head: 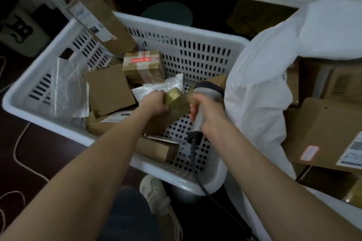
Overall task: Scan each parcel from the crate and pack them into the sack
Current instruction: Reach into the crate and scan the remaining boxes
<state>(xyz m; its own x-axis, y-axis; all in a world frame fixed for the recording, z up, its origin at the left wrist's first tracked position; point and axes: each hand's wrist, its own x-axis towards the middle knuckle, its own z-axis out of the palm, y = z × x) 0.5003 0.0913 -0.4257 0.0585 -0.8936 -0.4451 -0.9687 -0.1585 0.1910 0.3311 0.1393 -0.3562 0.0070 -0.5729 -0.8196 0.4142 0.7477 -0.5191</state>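
A white slotted crate (195, 49) holds several brown cardboard parcels and clear plastic bags. Over its middle, my left hand (153, 101) grips a small taped brown parcel (176, 103). Right beside it, my right hand (207, 111) holds a grey barcode scanner (203, 92) by the handle, its head above the parcel and its dark cable (194, 154) hanging down over the crate's near rim. The white sack (258, 94) stands open just right of the crate.
A long brown box (101, 19) leans on the crate's far left corner. A red-taped box (144, 65) and a flat brown box (109, 89) lie inside. More cardboard boxes (329, 133) lie to the right of the sack. My shoe (156, 197) is below the crate.
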